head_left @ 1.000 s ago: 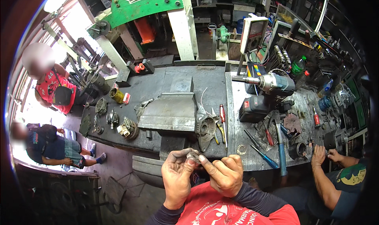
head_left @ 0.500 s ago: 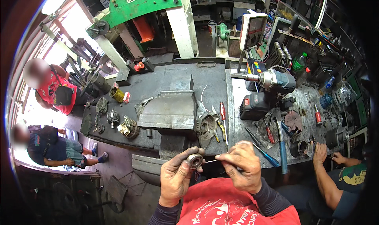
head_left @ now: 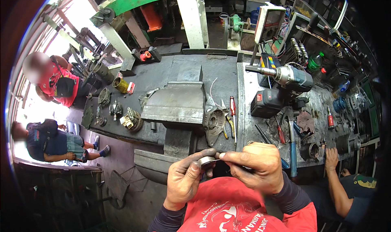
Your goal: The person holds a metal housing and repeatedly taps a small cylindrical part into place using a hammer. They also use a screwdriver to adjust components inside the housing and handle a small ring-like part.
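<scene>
A small round metal bearing (head_left: 206,161) is pinched between the thumb and fingers of my left hand (head_left: 182,182), in front of my red shirt. It is tilted so that mostly its edge shows. My right hand (head_left: 260,165) is closed, with thumb and forefinger gripping a thin metal pick (head_left: 217,160) whose tip lies against the bearing's side. Most of the pick is hidden by my fingers. Beyond my hands stands a large bench vise (head_left: 173,103). Right of it lie a round metal housing (head_left: 215,127), pliers (head_left: 229,124) and a red-handled screwdriver (head_left: 232,106).
A cordless impact wrench (head_left: 291,78) stands on the right bench beside a blue-handled hammer (head_left: 293,150). A co-worker's hand (head_left: 331,158) rests at the bench's right edge. Several metal parts, including a copper-coloured one (head_left: 132,121), lie left of the vise. Two people stand at the left.
The bearing has turned from showing its open face to nearly edge-on. My right hand has moved closer, bringing the pick against it. The view has shifted slightly.
</scene>
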`<action>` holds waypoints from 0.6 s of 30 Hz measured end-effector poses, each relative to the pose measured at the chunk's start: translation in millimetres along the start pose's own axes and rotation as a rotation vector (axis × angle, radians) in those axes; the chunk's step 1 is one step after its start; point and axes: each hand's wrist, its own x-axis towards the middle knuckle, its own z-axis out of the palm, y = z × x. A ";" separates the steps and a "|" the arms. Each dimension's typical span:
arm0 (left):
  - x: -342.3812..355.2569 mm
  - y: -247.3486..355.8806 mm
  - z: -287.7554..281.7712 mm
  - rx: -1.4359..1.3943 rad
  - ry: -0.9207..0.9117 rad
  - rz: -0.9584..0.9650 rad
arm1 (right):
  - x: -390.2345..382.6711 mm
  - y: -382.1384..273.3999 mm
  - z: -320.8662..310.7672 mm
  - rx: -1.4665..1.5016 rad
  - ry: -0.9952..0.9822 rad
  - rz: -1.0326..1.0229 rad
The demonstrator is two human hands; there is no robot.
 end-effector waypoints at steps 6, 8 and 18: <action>0.3 -0.1 3.1 -0.003 0.022 -0.008 | -0.7 0.0 1.5 -0.043 0.006 -0.008; 1.1 -0.8 4.3 0.006 0.025 -0.003 | -2.4 -1.2 2.0 -0.077 0.016 -0.027; 1.5 -1.8 9.1 0.274 0.073 0.032 | -6.9 -5.8 -1.7 -0.250 -0.013 -0.071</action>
